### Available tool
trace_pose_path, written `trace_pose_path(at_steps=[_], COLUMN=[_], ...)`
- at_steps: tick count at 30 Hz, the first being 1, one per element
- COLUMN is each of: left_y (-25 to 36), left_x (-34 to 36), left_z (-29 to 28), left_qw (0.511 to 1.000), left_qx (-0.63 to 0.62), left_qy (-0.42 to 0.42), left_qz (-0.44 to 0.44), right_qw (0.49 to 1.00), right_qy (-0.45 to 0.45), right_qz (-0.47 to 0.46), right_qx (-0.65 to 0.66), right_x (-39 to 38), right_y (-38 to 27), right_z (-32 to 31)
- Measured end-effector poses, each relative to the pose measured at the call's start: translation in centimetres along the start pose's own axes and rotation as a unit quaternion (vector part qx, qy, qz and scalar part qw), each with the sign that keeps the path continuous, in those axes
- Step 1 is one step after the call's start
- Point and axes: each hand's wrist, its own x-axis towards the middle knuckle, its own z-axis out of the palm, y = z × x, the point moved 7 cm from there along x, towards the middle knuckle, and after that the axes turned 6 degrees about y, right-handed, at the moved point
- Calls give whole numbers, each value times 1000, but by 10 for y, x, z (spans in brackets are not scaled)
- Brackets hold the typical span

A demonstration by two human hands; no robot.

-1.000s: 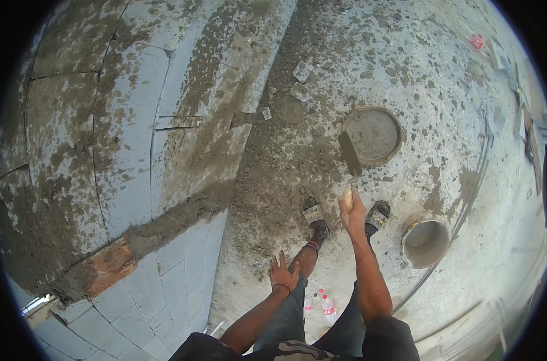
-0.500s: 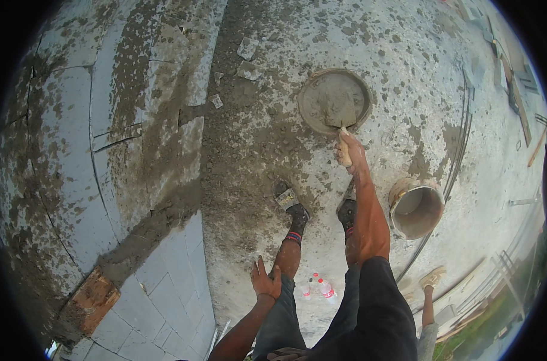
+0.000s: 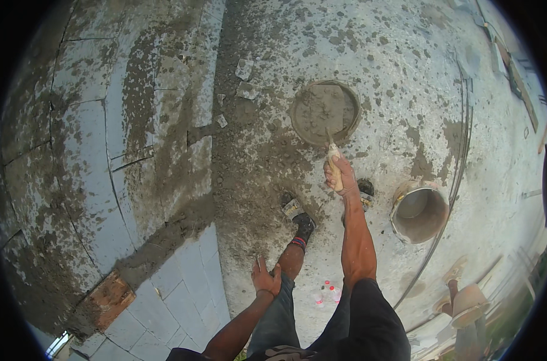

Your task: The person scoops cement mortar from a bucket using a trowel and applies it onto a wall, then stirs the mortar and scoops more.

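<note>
My right hand is closed around the pale handle of a trowel. The trowel's blade is over the round basin of wet grey mortar, and mortar covers the blade. Whether the blade lies in the mortar or just above it, I cannot tell. My left hand rests on my left knee with its fingers apart, holding nothing.
A mortar-stained bucket lies to the right, beside a long dark cable. Mortar-smeared blocks and a brown wooden board are at left. Plastic bottles stand behind my legs. Another person holds a bucket at lower right.
My right hand has drawn back toward me with the trowel, and the blade now carries mortar. My left hand stays on the knee. The other person has come further into view with a bucket.
</note>
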Motion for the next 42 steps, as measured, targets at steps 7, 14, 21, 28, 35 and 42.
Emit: trace_pose_path(at_steps=[7,14,21,28,35,42], left_y=[21,-3,-16,-7,-27,-28], left_x=[2,10,8,3,-3,-4], left_z=[-2,-14,-16,1,3,3], left_qw=[998,999,999,998,998,997], left_qx=[35,-14,-9,-48,-36,-76], left_qy=[-43,-15,-9,-17,-5,7], left_qz=[0,-31,-50,-44,-47,-33], right_qw=[943,658,634,772,641,932], right_qy=[106,453,-291,126,257,237], right_qz=[-315,-563,-200,-209,-211,35], right_qx=[-15,-211,-688,-586,-692,-270], right_x=[-135,-130,-76,-68,60,75], right_y=[-152,-213,176,46,-66,10], right_z=[124,191,342,96,-22,-60])
